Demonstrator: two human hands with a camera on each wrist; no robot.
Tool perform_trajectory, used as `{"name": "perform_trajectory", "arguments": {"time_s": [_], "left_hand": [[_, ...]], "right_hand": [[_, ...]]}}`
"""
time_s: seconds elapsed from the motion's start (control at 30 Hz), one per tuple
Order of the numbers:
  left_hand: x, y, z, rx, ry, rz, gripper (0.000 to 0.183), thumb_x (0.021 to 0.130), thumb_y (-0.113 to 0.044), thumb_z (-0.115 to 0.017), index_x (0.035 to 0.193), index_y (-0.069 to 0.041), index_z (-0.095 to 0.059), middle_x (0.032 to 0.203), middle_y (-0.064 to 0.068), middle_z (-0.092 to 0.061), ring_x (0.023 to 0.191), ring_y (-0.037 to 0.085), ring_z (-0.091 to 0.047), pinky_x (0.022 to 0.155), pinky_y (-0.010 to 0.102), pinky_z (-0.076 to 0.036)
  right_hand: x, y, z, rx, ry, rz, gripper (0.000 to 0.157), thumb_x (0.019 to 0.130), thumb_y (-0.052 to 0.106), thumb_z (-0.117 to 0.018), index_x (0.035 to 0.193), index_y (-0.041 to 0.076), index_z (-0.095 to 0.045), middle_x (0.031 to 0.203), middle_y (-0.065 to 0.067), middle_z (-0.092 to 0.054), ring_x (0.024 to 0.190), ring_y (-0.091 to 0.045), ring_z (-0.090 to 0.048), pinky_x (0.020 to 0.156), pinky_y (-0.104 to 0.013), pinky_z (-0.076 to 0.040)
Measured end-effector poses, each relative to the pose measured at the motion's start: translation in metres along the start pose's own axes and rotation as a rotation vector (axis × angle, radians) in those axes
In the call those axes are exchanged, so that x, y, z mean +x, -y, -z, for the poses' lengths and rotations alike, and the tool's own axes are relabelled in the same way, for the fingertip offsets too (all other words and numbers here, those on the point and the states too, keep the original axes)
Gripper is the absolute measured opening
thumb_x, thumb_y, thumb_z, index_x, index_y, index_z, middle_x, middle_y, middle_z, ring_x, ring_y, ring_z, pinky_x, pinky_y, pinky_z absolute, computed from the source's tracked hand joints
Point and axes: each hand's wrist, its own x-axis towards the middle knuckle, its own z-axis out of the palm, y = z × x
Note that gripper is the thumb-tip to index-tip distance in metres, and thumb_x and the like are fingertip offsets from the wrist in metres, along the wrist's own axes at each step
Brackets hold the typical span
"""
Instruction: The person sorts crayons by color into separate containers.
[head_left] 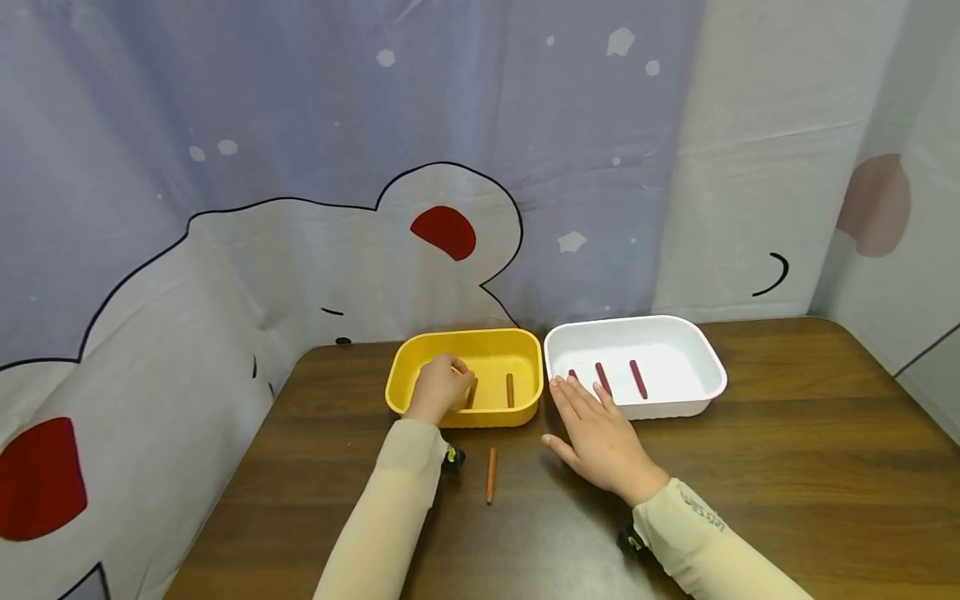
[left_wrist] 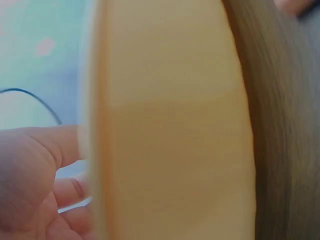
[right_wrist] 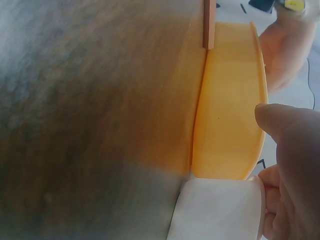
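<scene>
My left hand [head_left: 438, 390] reaches over the front rim of a yellow tray [head_left: 528, 408], its fingers bent down inside. Beside its fingertips lies a slim brown stick [head_left: 472, 393]; a second brown stick [head_left: 510, 390] lies further right in the tray. The yellow wall hides those fingertips in the left wrist view, so I cannot tell whether they pinch anything. With fingers extended, my right hand [head_left: 600, 442] is at the front left corner of a white tray [head_left: 675, 408]. Three dark red sticks [head_left: 638, 379] lie in that tray, one partly covered by the fingers.
Another brown stick [head_left: 491, 476] lies on the wooden table [head_left: 787, 467] in front of the yellow tray, between my forearms. The two trays stand side by side near the table's back edge. Behind them hangs a printed curtain [head_left: 585, 167].
</scene>
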Motion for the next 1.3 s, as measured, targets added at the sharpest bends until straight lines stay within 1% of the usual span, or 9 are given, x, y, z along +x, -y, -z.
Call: {"name": "perform_trajectory", "arguments": {"time_s": [0.1,0.23,0.4,0.57,0.67,0.77,0.97,1.2,1.3], "left_hand": [[-0.013,-0.001,0.003,-0.015,-0.032,-0.043,0.018,0.098,-0.022,-0.066,0.101,-0.005,-0.068,0.088,0.007,-0.068,0.07,0.02,-0.059,0.061,0.031,-0.049],[-0.033,-0.002,0.006,-0.04,-0.116,-0.132,0.016,0.097,-0.022,-0.067,0.1,-0.006,-0.069,0.086,0.006,-0.069,0.07,0.018,-0.06,0.062,0.032,-0.052],[-0.055,-0.003,0.008,-0.075,-0.216,-0.254,0.011,0.097,-0.017,-0.066,0.096,-0.007,-0.071,0.086,0.004,-0.069,0.076,0.019,-0.063,0.07,0.035,-0.055],[-0.072,-0.002,0.006,-0.072,-0.232,-0.323,0.008,0.096,-0.013,-0.068,0.094,-0.006,-0.071,0.083,0.001,-0.067,0.075,0.015,-0.061,0.072,0.033,-0.055],[-0.079,0.003,0.003,-0.079,-0.208,-0.328,0.009,0.096,-0.013,-0.069,0.093,-0.004,-0.07,0.081,0.0,-0.065,0.073,0.013,-0.059,0.071,0.031,-0.054],[-0.084,0.006,-0.001,-0.093,-0.169,-0.312,0.009,0.095,-0.014,-0.07,0.094,-0.005,-0.07,0.081,-0.001,-0.065,0.073,0.012,-0.058,0.071,0.03,-0.054],[-0.089,0.007,-0.006,-0.096,-0.089,-0.302,0.005,0.093,-0.01,-0.073,0.093,-0.007,-0.069,0.082,0.0,-0.067,0.072,0.011,-0.06,0.07,0.029,-0.055],[-0.09,0.014,-0.012,-0.131,0.069,-0.247,0.014,0.091,-0.009,-0.075,0.098,-0.001,-0.067,0.084,0.002,-0.067,0.074,0.012,-0.062,0.069,0.029,-0.056],[-0.091,0.016,-0.016,-0.136,0.112,-0.223,0.018,0.09,-0.009,-0.077,0.1,0.001,-0.067,0.086,0.003,-0.066,0.075,0.013,-0.062,0.069,0.03,-0.056]], "right_hand": [[0.0,0.0,0.001,0.003,0.003,-0.004,0.076,0.099,0.041,-0.064,0.153,-0.005,-0.038,0.158,-0.02,-0.04,0.146,-0.036,-0.037,0.122,-0.054,-0.021],[0.001,0.0,0.002,0.001,0.015,-0.003,0.076,0.099,0.042,-0.063,0.154,-0.005,-0.037,0.158,-0.019,-0.039,0.147,-0.036,-0.036,0.123,-0.053,-0.019],[0.001,-0.001,0.002,-0.008,0.014,-0.001,0.076,0.099,0.042,-0.063,0.154,-0.005,-0.037,0.158,-0.02,-0.04,0.146,-0.036,-0.037,0.122,-0.054,-0.021],[0.002,-0.004,0.0,-0.012,0.016,-0.008,0.077,0.099,0.042,-0.064,0.154,-0.004,-0.036,0.158,-0.019,-0.039,0.147,-0.036,-0.036,0.122,-0.055,-0.022],[0.002,-0.004,0.0,-0.011,0.019,-0.009,0.077,0.099,0.043,-0.063,0.155,-0.004,-0.036,0.159,-0.018,-0.038,0.147,-0.035,-0.036,0.122,-0.055,-0.022],[0.002,-0.004,-0.001,-0.011,0.02,-0.007,0.077,0.099,0.043,-0.063,0.155,-0.004,-0.036,0.158,-0.019,-0.039,0.147,-0.035,-0.036,0.121,-0.055,-0.022],[0.002,-0.004,-0.001,-0.016,0.018,-0.008,0.077,0.1,0.045,-0.061,0.154,-0.004,-0.036,0.158,-0.018,-0.04,0.146,-0.035,-0.037,0.121,-0.055,-0.023],[0.002,-0.002,-0.002,0.0,0.018,-0.012,0.077,0.099,0.043,-0.063,0.155,-0.004,-0.036,0.159,-0.018,-0.039,0.147,-0.035,-0.036,0.121,-0.055,-0.022],[0.001,-0.002,-0.002,-0.004,0.021,-0.012,0.077,0.1,0.044,-0.062,0.155,-0.003,-0.036,0.159,-0.018,-0.038,0.147,-0.035,-0.036,0.122,-0.055,-0.022]]}}
